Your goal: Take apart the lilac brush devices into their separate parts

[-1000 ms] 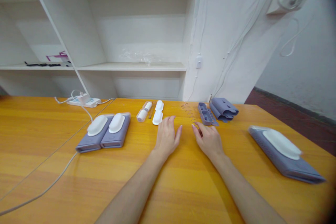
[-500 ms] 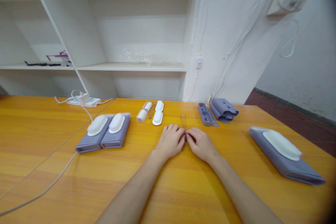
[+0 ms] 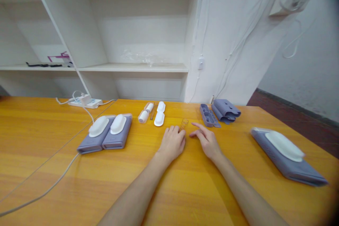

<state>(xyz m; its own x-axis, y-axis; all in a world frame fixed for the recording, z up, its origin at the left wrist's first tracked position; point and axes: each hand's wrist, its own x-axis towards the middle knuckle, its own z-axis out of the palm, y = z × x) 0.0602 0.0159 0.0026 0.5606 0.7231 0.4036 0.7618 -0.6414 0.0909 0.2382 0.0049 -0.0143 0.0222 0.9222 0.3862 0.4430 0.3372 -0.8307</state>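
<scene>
On the orange wooden table (image 3: 185,190), my left hand (image 3: 172,143) rests with its fingers curled, and a small metal coil spring (image 3: 183,124) sticks up from its fingertips. My right hand (image 3: 207,140) lies just to the right, index finger stretched forward, the other fingers loosely apart, with nothing in it. Beyond my hands lie purple plastic parts (image 3: 209,114) and stacked purple covers (image 3: 226,109).
Two purple units with white caps (image 3: 106,135) sit at left, another (image 3: 287,155) at right. White capsule parts (image 3: 159,113) and a roller piece (image 3: 145,113) lie at the back. A power strip (image 3: 84,102) with cables runs left. White shelving (image 3: 132,67) stands behind.
My hands came together over the spring half a second ago. Now the right hand has drawn away and opened, and the left hand keeps the spring, tilted.
</scene>
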